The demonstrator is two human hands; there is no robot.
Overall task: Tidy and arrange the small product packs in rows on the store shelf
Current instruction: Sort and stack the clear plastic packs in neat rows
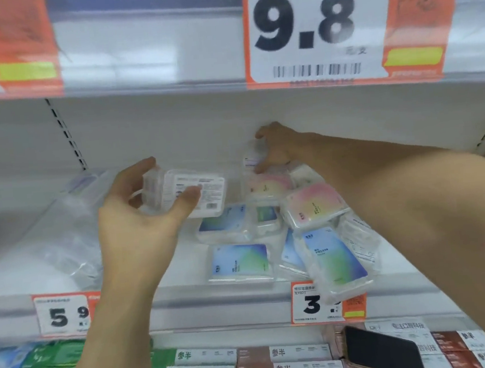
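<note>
My left hand (137,207) grips a clear pack with a white printed back label (204,191), holding it above the white shelf (184,265). Far back on the shelf, my right hand (276,147) pinches a small clear pack (252,155) standing near the back wall. Between and below the hands lie several loose packs in a jumble: blue-green ones (240,261) (334,259) near the front, pink-yellow ones (315,204) (267,184) behind them. One blue-green pack juts over the shelf's front edge.
Clear plastic bags (63,229) lie on the shelf's left part. Price tags reading 5.9 (62,315) and 3 (314,303) hang on the front rail, a big 9.8 tag (315,27) above. Boxed products (280,365) and a dark phone (379,351) sit on the shelf below.
</note>
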